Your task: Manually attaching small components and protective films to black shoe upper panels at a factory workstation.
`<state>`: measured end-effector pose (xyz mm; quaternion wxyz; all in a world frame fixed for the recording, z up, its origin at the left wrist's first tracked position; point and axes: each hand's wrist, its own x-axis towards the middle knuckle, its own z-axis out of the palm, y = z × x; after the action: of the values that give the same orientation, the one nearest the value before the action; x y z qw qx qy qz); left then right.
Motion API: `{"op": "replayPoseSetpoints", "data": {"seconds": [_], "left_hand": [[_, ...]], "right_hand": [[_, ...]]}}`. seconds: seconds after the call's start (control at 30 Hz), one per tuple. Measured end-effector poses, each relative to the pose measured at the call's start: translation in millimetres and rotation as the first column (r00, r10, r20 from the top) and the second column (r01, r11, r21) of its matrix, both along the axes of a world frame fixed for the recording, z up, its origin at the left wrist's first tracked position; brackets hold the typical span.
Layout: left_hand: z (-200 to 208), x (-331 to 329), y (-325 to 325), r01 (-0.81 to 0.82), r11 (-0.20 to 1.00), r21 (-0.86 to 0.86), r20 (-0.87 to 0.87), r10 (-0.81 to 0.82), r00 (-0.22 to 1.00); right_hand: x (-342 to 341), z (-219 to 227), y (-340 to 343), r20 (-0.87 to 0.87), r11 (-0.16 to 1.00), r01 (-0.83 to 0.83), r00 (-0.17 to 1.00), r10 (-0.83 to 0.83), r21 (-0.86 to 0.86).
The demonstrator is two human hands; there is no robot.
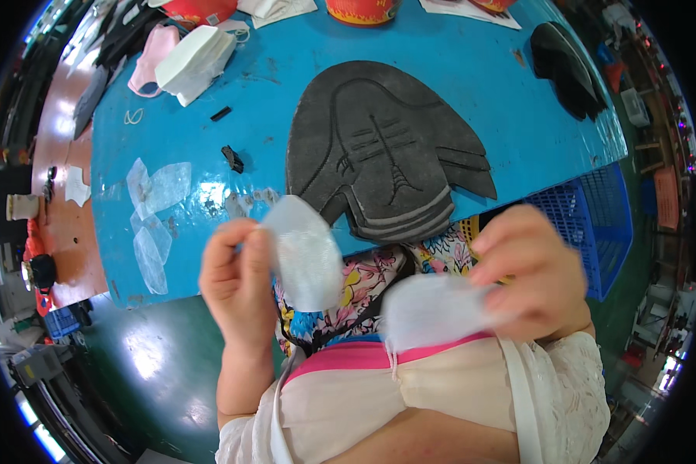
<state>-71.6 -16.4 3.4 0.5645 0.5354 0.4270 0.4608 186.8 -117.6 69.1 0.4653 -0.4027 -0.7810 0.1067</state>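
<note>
I see a thin, translucent white piece (305, 255), oval-ish, pinched upright at its left edge above the lap. A second white piece (433, 309), blurred and perhaps fabric, lies flatter to its right, held apart.

A blue-topped worktable (472, 85) with glare patches on its surface stands over a glossy dark green floor (155, 363), with a brown wooden bench (66, 224) at its left edge and a blue plastic crate (595, 224) below its right corner.

The single head camera looked steeply down from the person's head, close over the hands and facing the blue table (472, 85) ahead, its fisheye bending edges.
</note>
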Motion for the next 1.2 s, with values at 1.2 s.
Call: {"op": "replayPoseSetpoints", "data": {"seconds": [1.2], "left_hand": [[16.9,60.5,45.1,0.797,0.440,0.414,-0.828,-0.183,0.530]], "right_hand": [[14.4,-57.5,66.3,0.678,0.849,0.498,0.686,-0.263,-0.176]]}}
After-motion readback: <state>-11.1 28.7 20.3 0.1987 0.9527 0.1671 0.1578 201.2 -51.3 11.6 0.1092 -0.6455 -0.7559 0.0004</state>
